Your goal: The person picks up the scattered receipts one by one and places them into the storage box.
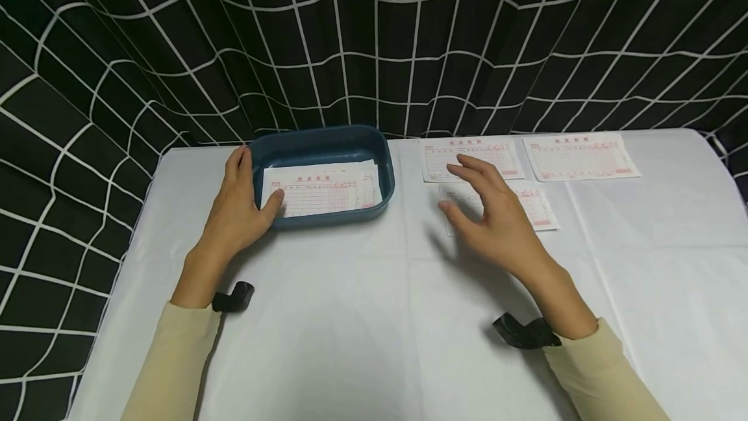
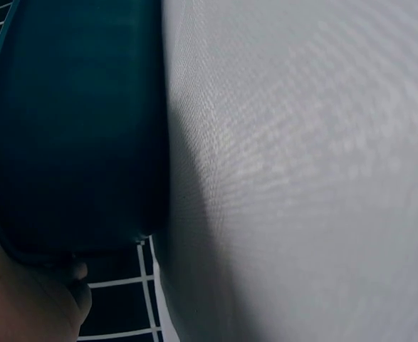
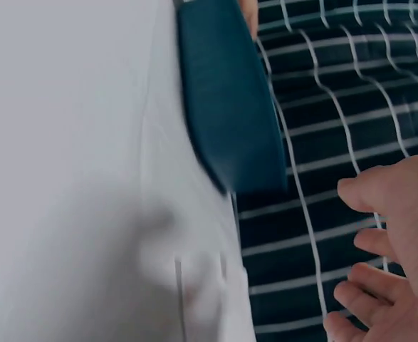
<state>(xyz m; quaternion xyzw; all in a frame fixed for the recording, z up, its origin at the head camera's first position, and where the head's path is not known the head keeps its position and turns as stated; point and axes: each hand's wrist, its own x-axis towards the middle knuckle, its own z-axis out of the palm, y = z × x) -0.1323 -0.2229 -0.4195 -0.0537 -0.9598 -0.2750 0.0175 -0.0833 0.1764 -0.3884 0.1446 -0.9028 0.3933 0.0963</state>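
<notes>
A dark blue plastic basin [image 1: 333,218] stands at the back of the table with white slips [image 1: 315,190] printed in red lying inside. My left hand [image 1: 230,210] holds its left end, thumb over the near rim and fingers along the outer end wall. The left wrist view shows the basin's side [image 2: 80,128] close up. My right hand [image 1: 502,226], fingers spread and loosely bent, hovers with nothing in it above a printed slip [image 1: 537,206], partly covering it. In the right wrist view the same hand [image 3: 401,249] is apart from the basin.
Two more printed slips, the left one [image 1: 467,171] and the right one [image 1: 584,158], lie along the back edge of the white-covered table [image 1: 350,330]. A black curtain with a white grid [image 1: 397,38] hangs behind and to the left.
</notes>
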